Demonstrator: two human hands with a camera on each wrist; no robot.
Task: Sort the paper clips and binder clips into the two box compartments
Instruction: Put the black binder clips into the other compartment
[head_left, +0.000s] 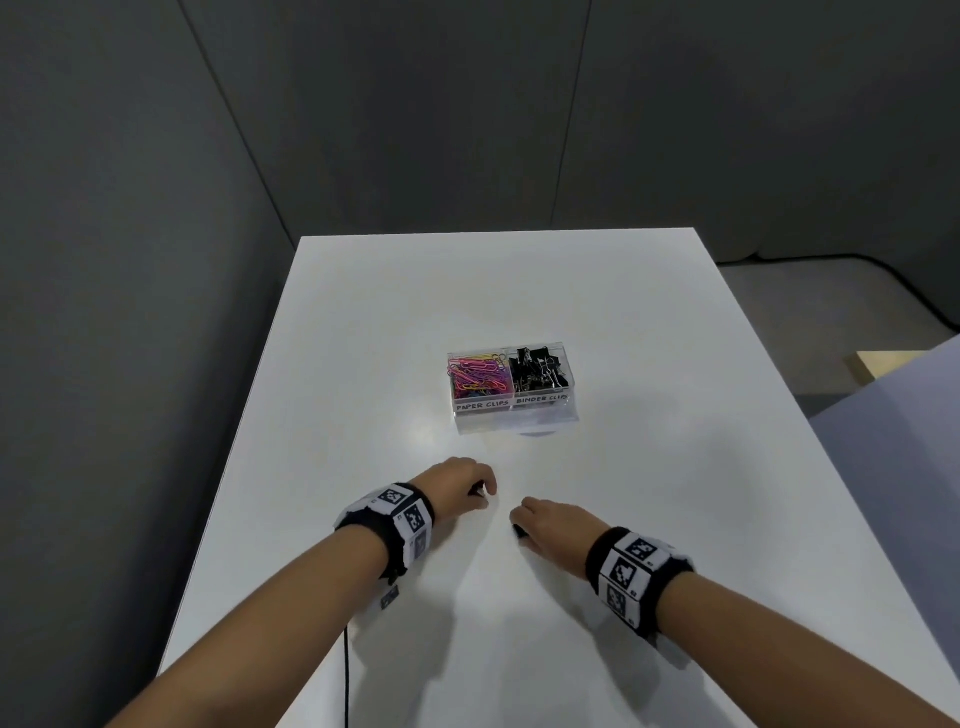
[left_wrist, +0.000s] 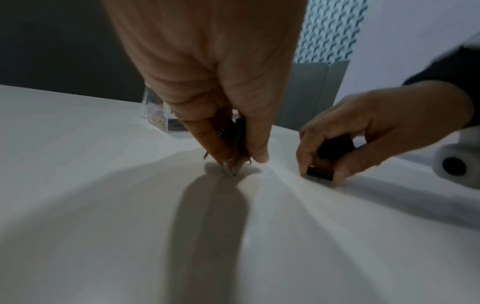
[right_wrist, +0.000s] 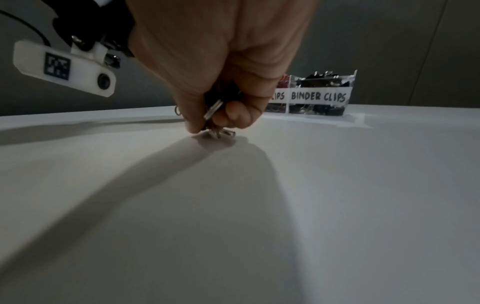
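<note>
A clear two-compartment box (head_left: 511, 415) stands mid-table. Its left half, labelled PAPER CLIPS, holds coloured paper clips (head_left: 475, 375); its right half, labelled BINDER CLIPS (right_wrist: 319, 96), holds black binder clips (head_left: 540, 370). Both hands are low on the table in front of the box. My left hand (head_left: 483, 494) pinches a small bunch of black binder clips (left_wrist: 237, 142), whose wire handles touch the tabletop. My right hand (head_left: 520, 526) grips other black binder clips (right_wrist: 217, 107) with silver handles, also down at the surface (left_wrist: 320, 171).
The white table (head_left: 649, 493) has its left edge close to my left forearm, and a black cable (head_left: 346, 675) hangs there. Grey partition walls stand behind and to the left. A pale panel (head_left: 893, 415) rises past the right edge.
</note>
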